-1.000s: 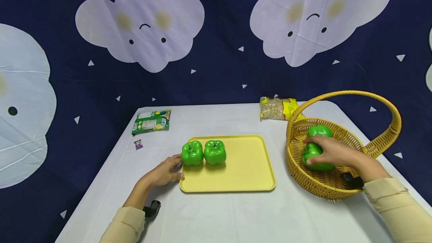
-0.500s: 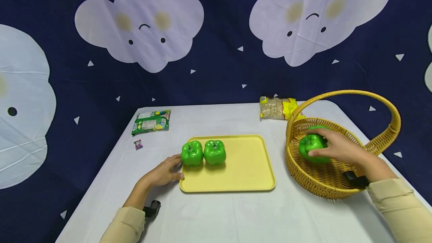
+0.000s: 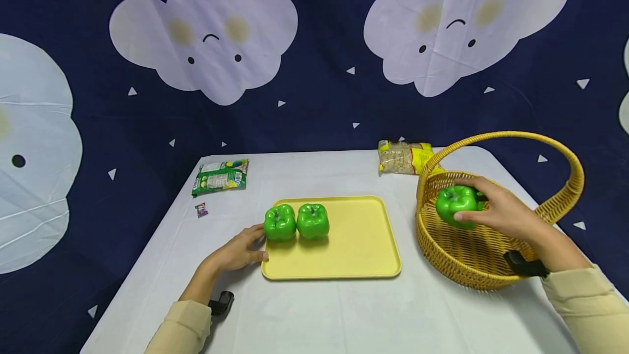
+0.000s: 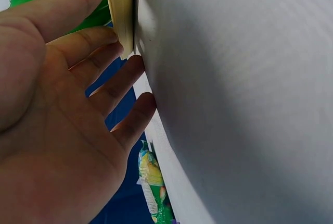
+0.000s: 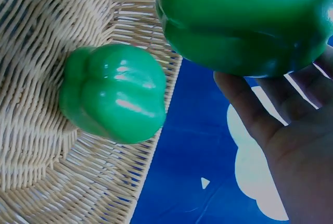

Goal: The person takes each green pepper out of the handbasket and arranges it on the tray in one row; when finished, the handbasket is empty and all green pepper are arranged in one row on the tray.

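My right hand (image 3: 508, 214) grips a green bell pepper (image 3: 454, 207), held up within the wicker basket (image 3: 444, 264). In the right wrist view a second bell pepper (image 5: 114, 96) lies against the basket's woven wall; the head view mostly hides it behind the hand and held pepper. My left hand (image 3: 236, 250) rests at the left edge of the yellow tray (image 3: 363, 239), its fingers extended and touching the rim, as the left wrist view also shows. On the tray's left side, one bell pepper (image 3: 280, 224) sits beside another bell pepper (image 3: 313, 223).
The basket's tall handle (image 3: 506, 135) arches above the right hand. A yellow and clear food bag (image 3: 403, 158) lies behind the basket. At the back left are a green snack packet (image 3: 221, 177) and a tiny wrapped packet (image 3: 201, 210). White cloth (image 3: 304, 316) covers the table.
My right hand has lifted the bell pepper up from the basket's bottom, moving slightly away from me. The left hand, the tray and its two peppers have stayed still.
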Demonstrator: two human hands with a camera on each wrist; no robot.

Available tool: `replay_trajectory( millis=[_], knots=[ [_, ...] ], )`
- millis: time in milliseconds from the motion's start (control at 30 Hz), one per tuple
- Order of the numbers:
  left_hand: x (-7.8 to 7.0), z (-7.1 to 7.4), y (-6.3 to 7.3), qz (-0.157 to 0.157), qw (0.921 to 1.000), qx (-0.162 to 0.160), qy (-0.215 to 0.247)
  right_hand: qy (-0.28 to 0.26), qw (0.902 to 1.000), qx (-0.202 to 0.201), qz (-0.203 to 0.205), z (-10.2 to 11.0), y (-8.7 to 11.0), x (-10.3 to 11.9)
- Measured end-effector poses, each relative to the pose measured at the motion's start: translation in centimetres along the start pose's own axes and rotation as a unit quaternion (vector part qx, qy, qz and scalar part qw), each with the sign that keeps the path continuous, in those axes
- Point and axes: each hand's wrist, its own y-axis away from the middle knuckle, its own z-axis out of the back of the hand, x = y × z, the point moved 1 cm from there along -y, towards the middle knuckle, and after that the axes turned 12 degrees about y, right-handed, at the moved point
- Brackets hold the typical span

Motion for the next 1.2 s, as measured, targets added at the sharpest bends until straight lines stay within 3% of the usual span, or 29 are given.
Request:
replay_trajectory(
  millis=[133, 400, 733, 1067, 1200],
  knots=[
    [0.0, 0.0, 0.0, 0.002, 1.0000, -0.001, -0.002, 0.004, 0.9999, 0.008, -0.009, 0.6, 0.3, 0.5],
    [-0.1, 0.0, 0.0, 0.003, 1.0000, -0.001, -0.003, -0.013, 0.9997, -0.017, -0.008, 1.1, 0.4, 2.0],
    [-0.1, -0.1, 0.0, -0.001, 1.0000, -0.002, -0.006, 0.005, 0.9967, -0.063, 0.051, 1.4, 0.4, 3.9],
    [-0.3, -0.1, 0.3, -0.035, 0.9993, -0.003, -0.014, 0.017, 0.9969, -0.045, 0.062, 0.9, 0.5, 5.9],
    [-0.3, -0.1, 0.3, -0.025, 0.9995, -0.004, -0.016, 0.005, 0.9954, -0.044, 0.085, 0.5, 0.5, 6.7]
  ],
)
